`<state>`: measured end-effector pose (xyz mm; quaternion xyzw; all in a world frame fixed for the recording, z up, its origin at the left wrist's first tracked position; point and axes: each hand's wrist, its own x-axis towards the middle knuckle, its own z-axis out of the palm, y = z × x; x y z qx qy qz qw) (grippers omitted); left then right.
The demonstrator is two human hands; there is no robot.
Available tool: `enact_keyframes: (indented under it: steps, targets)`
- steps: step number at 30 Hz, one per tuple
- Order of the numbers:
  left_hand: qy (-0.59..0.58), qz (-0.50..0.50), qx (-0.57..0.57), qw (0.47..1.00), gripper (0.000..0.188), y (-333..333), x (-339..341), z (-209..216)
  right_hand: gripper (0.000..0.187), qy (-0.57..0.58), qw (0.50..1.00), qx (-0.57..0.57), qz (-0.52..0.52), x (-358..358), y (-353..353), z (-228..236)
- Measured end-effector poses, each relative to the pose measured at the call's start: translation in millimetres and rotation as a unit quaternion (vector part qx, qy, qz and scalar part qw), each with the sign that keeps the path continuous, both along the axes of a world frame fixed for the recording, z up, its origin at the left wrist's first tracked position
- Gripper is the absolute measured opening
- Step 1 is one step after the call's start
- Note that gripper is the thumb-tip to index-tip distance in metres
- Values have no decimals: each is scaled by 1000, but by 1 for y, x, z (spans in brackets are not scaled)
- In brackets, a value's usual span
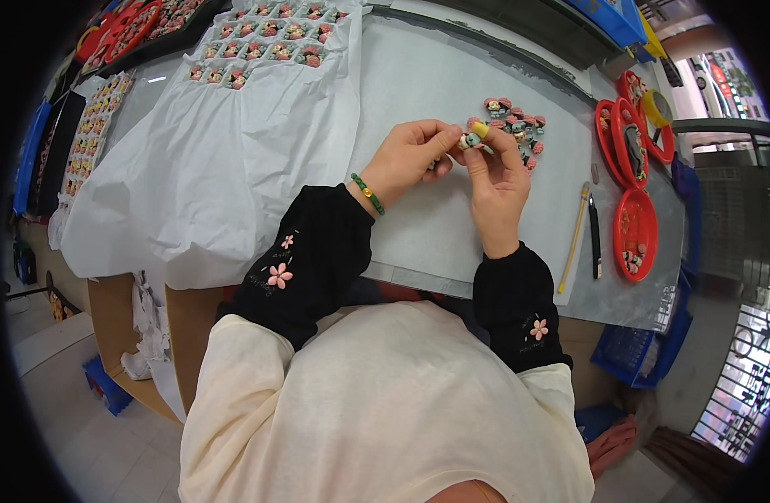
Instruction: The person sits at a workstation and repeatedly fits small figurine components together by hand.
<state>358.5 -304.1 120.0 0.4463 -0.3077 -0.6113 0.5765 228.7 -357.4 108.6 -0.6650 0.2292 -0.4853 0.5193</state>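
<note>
Past cream shirt (393, 381), pinches small figurine (470, 142) at the tips of right hand (497, 183), ahead and left of its palm, just right of left hand (415, 154) (cannot tell whether also gripping, nor long axis), near loose pink-topped figurines (519, 123).

the left head-worn fisheye looks steeply down and forward over the wearer's cream shirt (393, 394), close at lower middle, toward the worktable (621, 303), farther off across the upper frame.

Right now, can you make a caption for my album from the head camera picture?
Two hands hold a tiny painted figure, with more little figures and red trays nearby.
</note>
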Motion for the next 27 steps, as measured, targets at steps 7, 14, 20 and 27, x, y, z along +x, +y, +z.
enact_keyframes:
  steps: [7, 14, 20, 27]
  targets:
    - [1, 76, -38, 996, 21, -2, 3, -7, 20, 51, 997, -43, -25, -4, 7, 1]
    - [69, 51, -111, 990, 24, 0, 5, -7, 28, -19, 998, -6, -54, 0, 8, 4]
    - [79, 14, -116, 990, 27, 0, 7, -8, 29, 10, 995, -74, -64, -2, 7, 0]
    - [218, 49, -87, 971, 28, -1, 6, 0, 25, -8, 993, -71, -91, -5, 5, 7]
